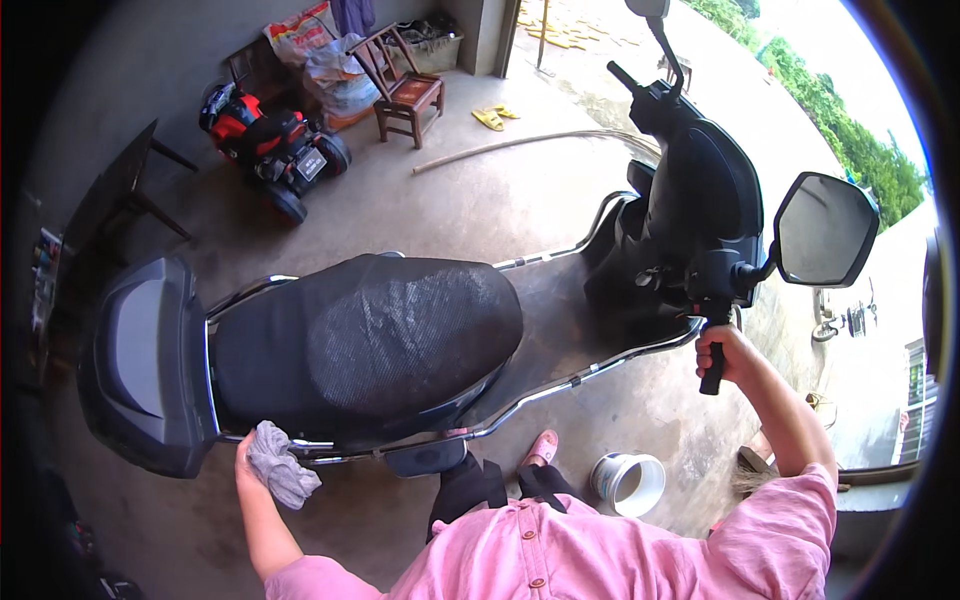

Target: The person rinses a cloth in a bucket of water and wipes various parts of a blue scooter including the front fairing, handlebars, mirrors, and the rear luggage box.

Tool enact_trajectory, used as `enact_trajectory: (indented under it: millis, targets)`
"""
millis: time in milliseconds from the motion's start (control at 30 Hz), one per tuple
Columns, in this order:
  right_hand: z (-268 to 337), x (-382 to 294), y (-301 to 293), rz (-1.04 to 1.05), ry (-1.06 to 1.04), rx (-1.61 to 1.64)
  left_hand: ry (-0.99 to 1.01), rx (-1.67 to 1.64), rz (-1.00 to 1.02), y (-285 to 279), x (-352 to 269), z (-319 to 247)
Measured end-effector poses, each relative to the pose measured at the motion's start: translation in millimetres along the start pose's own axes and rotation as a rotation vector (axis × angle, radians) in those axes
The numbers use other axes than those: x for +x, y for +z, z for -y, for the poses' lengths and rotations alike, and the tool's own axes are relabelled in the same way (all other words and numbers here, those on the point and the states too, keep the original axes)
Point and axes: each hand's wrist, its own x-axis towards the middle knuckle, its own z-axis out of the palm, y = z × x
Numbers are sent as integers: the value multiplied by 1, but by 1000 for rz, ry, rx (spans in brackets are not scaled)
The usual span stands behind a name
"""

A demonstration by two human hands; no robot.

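A black electric scooter or motor scooter stands side-on before me, its long seat point(375, 337) dusty with pale smears. My left hand point(246, 457) holds a crumpled grey cloth point(280, 466) at the chrome side rail near the rear; its fingers are partly hidden. My right hand point(724, 352) is closed around the black handlebar grip point(712, 369). A hexagonal mirror point(825, 229) rises beside that grip. The grey and black rear box point(142, 367) sits behind the seat, left of my left hand. Between seat and front shield lies the flat footboard point(551, 322).
A white bucket point(630, 484) stands on the floor near my feet. Beyond the scooter are a red and black toy motorcycle point(277, 142), a small wooden chair point(411, 94), yellow slippers point(491, 118), a long pole point(517, 142) and stuffed sacks point(337, 82). A dark table point(112, 180) stands at the left.
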Motion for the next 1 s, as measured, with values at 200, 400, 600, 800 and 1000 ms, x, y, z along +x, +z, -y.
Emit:
enact_trajectory:
  millis: [200,400,600,800,1000]
  targets:
    - [43,-16,-44,-64,64,-241,17,88,-183,-6,-7,2]
    - [67,-22,-60,-121,-9,-370,1,106,-139,2,-3,5]
    - [69,-22,-47,-157,-121,-434,113,93,-127,-14,7,6]
    - [70,-18,-35,-226,-204,-536,147,144,-109,-22,17,3]
    - [68,-32,-27,-215,-233,-524,164,138,-42,-29,22,1]
